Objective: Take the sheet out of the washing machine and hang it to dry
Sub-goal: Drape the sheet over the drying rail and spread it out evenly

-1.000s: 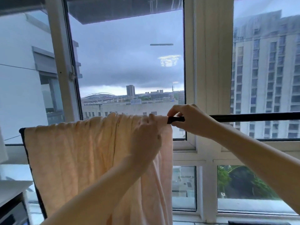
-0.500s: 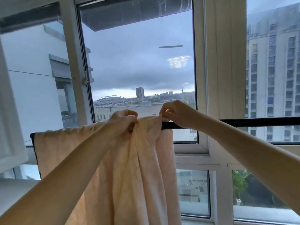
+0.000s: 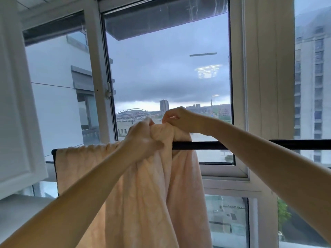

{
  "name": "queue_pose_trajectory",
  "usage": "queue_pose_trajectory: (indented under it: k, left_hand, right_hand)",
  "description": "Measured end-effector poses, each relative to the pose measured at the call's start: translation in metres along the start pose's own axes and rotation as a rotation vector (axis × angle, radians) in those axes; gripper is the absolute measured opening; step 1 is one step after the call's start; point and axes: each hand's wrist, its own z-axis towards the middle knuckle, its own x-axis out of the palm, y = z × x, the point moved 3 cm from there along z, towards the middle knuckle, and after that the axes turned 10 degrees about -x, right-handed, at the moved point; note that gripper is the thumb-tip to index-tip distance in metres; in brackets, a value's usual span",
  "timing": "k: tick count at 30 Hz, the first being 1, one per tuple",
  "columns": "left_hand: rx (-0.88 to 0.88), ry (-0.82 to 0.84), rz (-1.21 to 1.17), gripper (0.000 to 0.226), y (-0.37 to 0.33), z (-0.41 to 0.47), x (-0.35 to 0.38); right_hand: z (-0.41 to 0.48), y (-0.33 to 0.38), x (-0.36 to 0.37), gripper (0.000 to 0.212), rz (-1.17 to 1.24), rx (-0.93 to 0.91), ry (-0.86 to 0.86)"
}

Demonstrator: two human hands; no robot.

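A peach-coloured sheet (image 3: 148, 194) with a dark edge hangs over a black horizontal rod (image 3: 250, 144) in front of the window. Its left part lies spread along the rod; its right part is bunched into folds. My left hand (image 3: 143, 138) grips a bunch of the fabric at rod height. My right hand (image 3: 176, 118) pinches the top of the bunched fabric, lifted a little above the rod. The rod to the right of the sheet is bare.
A white window frame (image 3: 258, 86) stands close behind the rod. An open white sash or cabinet door (image 3: 16, 104) juts in at the left. A grey ledge (image 3: 18, 206) lies below it at the lower left.
Both hands have gathered the sheet's right part and raised it above the rod. My right hand left the rod and took the fabric. The view has tilted up and moved closer.
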Motion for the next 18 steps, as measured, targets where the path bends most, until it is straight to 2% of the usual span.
queue_pose_trajectory:
  k: [4, 7, 8, 10, 13, 16, 18]
  left_hand:
    - [-0.036, -0.043, -0.047, 0.018, 0.019, 0.008, -0.025]
    - [-0.070, -0.052, -0.135, 0.011, 0.035, 0.010, -0.035]
    - [-0.105, -0.018, -0.186, 0.010, 0.041, 0.009, -0.035]
    - [-0.181, 0.058, -0.280, 0.010, 0.052, 0.009, -0.034]
    - [-0.324, 0.186, -0.464, 0.007, 0.064, 0.010, -0.031]
    - [-0.411, 0.349, -0.750, 0.010, 0.068, 0.009, -0.025]
    - [-0.457, 0.364, -0.889, 0.018, 0.071, 0.008, -0.020]
  right_hand:
    - [0.018, 0.006, -0.001, 0.023, 0.019, -0.041, 0.012]
    - [0.021, 0.002, 0.007, 0.034, 0.010, -0.016, 0.147]
    - [0.020, -0.002, 0.010, 0.038, -0.007, 0.007, 0.219]
    - [0.018, -0.007, 0.014, 0.025, -0.067, 0.002, 0.340]
    - [0.020, -0.014, 0.016, 0.013, -0.032, 0.014, 0.347]
    - [0.017, -0.026, 0.023, 0.026, 0.092, 0.209, 0.430]
    - [0.014, -0.033, 0.030, 0.033, 0.173, 0.303, 0.532]
